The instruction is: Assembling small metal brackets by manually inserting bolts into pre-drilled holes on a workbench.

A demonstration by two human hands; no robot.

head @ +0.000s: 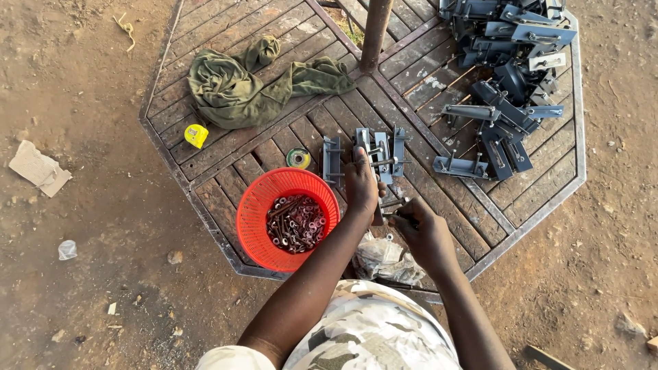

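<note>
Left hand is clamped on the grey metal bracket standing on the slatted table, its long axis running away from the person. Right hand, just beside it, pinches a small bolt aimed leftward at it.

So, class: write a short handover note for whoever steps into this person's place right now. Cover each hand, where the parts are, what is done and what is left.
Left hand: pressed on the grey metal bracket assembly on the wooden octagonal table.
Right hand: closed on a small dark part near the table edge; what it is cannot be told.
Parts: red basket of bolts and washers beside the left forearm; plastic bag between the arms; pile of brackets at the far right.
Done: cannot tell which pieces are finished.
Left: the bracket under the left hand is in work.
</note>
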